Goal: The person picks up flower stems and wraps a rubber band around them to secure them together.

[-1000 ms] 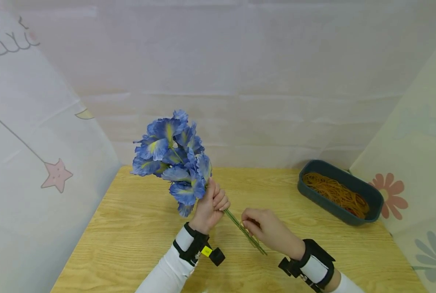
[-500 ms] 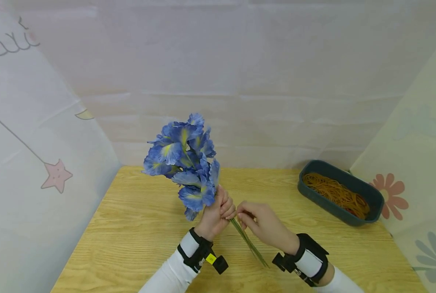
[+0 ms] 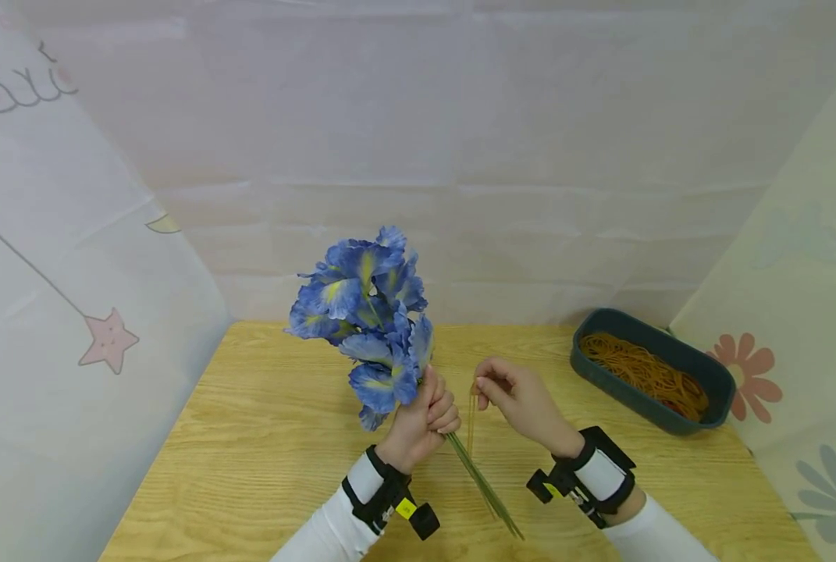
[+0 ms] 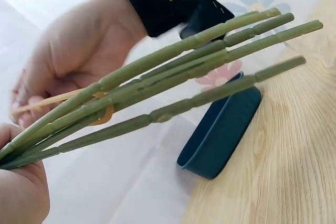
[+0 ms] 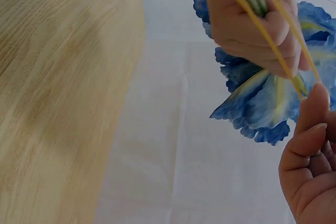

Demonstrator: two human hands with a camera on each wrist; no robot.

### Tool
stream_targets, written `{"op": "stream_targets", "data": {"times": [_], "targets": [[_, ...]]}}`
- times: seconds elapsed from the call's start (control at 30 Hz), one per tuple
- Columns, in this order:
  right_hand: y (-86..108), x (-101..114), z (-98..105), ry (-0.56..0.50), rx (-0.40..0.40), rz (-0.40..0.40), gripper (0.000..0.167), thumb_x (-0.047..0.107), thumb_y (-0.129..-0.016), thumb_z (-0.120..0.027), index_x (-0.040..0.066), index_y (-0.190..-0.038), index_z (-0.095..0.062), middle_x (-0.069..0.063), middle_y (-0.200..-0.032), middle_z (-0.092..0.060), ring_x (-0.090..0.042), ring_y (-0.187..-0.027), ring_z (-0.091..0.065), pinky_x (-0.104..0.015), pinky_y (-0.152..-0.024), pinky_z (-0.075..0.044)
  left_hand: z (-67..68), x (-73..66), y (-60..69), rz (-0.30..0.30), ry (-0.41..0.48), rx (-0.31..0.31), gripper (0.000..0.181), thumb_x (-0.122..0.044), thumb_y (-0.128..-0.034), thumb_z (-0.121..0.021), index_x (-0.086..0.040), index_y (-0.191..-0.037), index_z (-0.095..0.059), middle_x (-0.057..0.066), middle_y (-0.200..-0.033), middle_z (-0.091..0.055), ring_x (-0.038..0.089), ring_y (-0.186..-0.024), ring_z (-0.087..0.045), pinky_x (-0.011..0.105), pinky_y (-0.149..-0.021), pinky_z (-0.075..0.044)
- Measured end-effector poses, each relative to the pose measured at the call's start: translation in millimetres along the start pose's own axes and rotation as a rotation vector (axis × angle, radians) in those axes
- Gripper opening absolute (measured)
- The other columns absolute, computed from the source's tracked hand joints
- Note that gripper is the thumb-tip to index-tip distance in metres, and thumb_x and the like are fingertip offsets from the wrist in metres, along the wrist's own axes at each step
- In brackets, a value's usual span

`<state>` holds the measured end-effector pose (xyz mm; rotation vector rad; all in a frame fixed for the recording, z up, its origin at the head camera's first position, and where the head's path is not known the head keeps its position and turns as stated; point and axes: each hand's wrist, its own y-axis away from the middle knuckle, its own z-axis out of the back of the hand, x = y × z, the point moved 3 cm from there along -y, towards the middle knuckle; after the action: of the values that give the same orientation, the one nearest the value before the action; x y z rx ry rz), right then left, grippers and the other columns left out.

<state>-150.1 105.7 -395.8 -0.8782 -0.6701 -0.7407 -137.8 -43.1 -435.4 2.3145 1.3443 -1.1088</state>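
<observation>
Blue flowers point(image 3: 364, 312) have shifted rightward and lower above the bench point(image 3: 249, 437), the left grip point(image 3: 423, 421) wrapped round their stems point(image 3: 484, 487), while the right grip point(image 3: 519, 396) pinches a rubber band point(image 4: 52, 100) stretched from those stems.

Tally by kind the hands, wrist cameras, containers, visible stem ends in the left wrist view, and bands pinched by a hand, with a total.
Hands: 2 (left hand, right hand)
Wrist cameras: 2
Container: 1
Stem ends: 4
Pinched band: 1
Total: 10
</observation>
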Motion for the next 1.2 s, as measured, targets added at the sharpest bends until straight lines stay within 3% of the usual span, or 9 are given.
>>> {"op": "stream_targets", "data": {"times": [0.17,0.4,0.57,0.67,0.87,1.0,1.2], "targets": [[3.3,-15.9,0.6,-0.008,-0.061,0.011,0.011,-0.009,-0.089,-0.052,0.0,-0.084,-0.057,-0.009,-0.068,-0.058,-0.009,-0.055,-0.055,-0.022,-0.051,-0.046,-8.4,-3.3,1.6,-0.035,0.03,0.089,0.05,-0.041,-0.1007,-0.009,-0.021,-0.059,-0.028,-0.008,-0.049,-0.025,0.006,-0.04,-0.017,0.022,-0.046,-0.01],[15.7,-14.4,-10.8,-0.032,-0.159,0.066,0.012,-0.016,-0.085,-0.053,-0.005,-0.082,-0.056,-0.011,-0.065,-0.055,-0.019,-0.054,-0.053,-0.024,-0.048,-0.046,-21.7,-10.7,2.3,-0.045,0.105,0.176,0.051,-0.043,-0.0995,-0.006,-0.02,-0.059,-0.027,-0.006,-0.05,-0.021,0.007,-0.041,-0.014,0.021,-0.047,-0.01],[28.0,-20.8,-29.6,-0.022,-0.255,0.099,0.014,-0.019,-0.081,-0.056,-0.005,-0.08,-0.057,-0.009,-0.064,-0.053,-0.014,-0.052,-0.049,-0.017,-0.048,-0.042,-30.3,-16.0,2.0,-0.066,0.158,0.194,0.05,-0.044,-0.0986,-0.006,-0.019,-0.06,-0.025,-0.005,-0.05,-0.02,0.007,-0.042,-0.014,0.021,-0.049,-0.01],[35.4,-29.8,-43.9,0.013,-0.315,0.127,0.02,-0.022,-0.077,-0.059,-0.002,-0.079,-0.059,-0.007,-0.065,-0.054,-0.004,-0.054,-0.045,-0.016,-0.047,-0.039,-33.4,-19.0,1.7,-0.079,0.202,0.183,0.049,-0.045,-0.0984,-0.008,-0.018,-0.06,-0.023,-0.005,-0.051,-0.019,0.008,-0.042,-0.012,0.019,-0.05,-0.012],[51.7,-43.4,-77.7,0.101,-0.392,0.095,0.025,-0.015,-0.073,-0.065,0.009,-0.077,-0.06,0.001,-0.065,-0.051,0.006,-0.06,-0.039,-0.011,-0.049,-0.034,-35.0,-23.6,0.2,-0.121,0.241,0.161,0.048,-0.045,-0.0979,-0.01,-0.017,-0.061,-0.021,-0.004,-0.053,-0.015,0.009,-0.045,-0.009,0.017,-0.053,-0.015],[64.5,-37.9,-97.1,0.159,-0.421,0.124,0.025,-0.015,-0.072,-0.067,0.008,-0.079,-0.061,0.001,-0.067,-0.054,0.005,-0.059,-0.039,-0.008,-0.05,-0.032,-30.7,-26.0,-1.1,-0.179,0.195,0.102,0.047,-0.045,-0.0979,-0.009,-0.017,-0.061,-0.02,-0.003,-0.054,-0.014,0.009,-0.046,-0.009,0.019,-0.056,-0.014],[80.2,-21.5,-108.4,0.244,-0.396,0.16,0.025,-0.012,-0.068,-0.07,0.011,-0.075,-0.062,0.009,-0.061,-0.044,0.009,-0.056,-0.032,-0.002,-0.05,-0.026,-19.3,-28.0,-2.6,-0.242,0.07,-0.047,0.048,-0.047,-0.0965,-0.012,-0.017,-0.06,-0.02,-0.002,-0.054,-0.013,0.011,-0.048,-0.011,0.024,-0.062,-0.013]]}}
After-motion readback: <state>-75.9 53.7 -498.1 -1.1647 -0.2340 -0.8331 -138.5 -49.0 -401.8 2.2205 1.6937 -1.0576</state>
